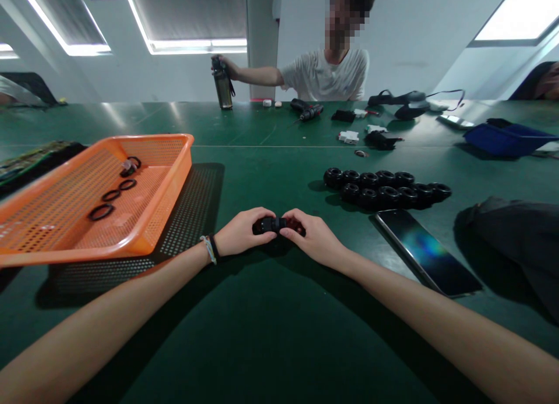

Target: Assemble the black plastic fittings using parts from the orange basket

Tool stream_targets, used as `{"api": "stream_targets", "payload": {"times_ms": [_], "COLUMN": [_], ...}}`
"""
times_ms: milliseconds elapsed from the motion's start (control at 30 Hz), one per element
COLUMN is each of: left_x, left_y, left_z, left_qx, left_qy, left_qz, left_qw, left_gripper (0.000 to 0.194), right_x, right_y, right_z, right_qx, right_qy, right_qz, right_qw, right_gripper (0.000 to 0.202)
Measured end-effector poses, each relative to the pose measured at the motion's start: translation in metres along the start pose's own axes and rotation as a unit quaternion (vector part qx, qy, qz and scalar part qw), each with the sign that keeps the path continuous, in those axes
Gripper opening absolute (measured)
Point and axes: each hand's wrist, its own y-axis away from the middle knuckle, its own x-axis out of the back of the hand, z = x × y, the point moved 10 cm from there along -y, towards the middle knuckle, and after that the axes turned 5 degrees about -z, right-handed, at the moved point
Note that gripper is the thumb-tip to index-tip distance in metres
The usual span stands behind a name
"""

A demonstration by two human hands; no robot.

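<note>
Just above the green table, a small black cylindrical part (273, 224) lies sideways between my two hands. My left hand (244, 231) grips its left end with thumb and fingers, a light bracelet and a dark band on that wrist. On the other end, my right hand (313, 236) is closed, thumb towards the middle. My fingers cover both ends, so the part's exact kind is unclear. Right of my hands, several shiny black ring-shaped pieces (388, 194) stand in two rows. Several thin black rings (111, 195) lie in the orange basket to the left.
The orange perforated basket (174, 185) stands at the left. A phone (425, 250) and dark cloth (515, 241) lie at the right. Across the green table (279, 334), a person holds a bottle (223, 87). A power drill (309, 112) and blue tray (509, 139) are farther back.
</note>
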Motion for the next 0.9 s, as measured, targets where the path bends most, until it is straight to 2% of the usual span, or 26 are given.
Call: {"api": "stream_targets", "payload": {"times_ms": [900], "left_x": [0.0005], "left_y": [0.0004], "left_z": [0.0003], "left_qx": [-0.001], "left_qy": [0.002], "left_qz": [-0.002], "left_qw": [1.0], "left_gripper": [0.028], "right_x": [-0.0005], "right_y": [-0.0017], "right_z": [-0.0003], "right_qx": [0.004], "right_qy": [0.008], "right_qz": [0.001], "right_qw": [1.0], "right_gripper": [0.008]}}
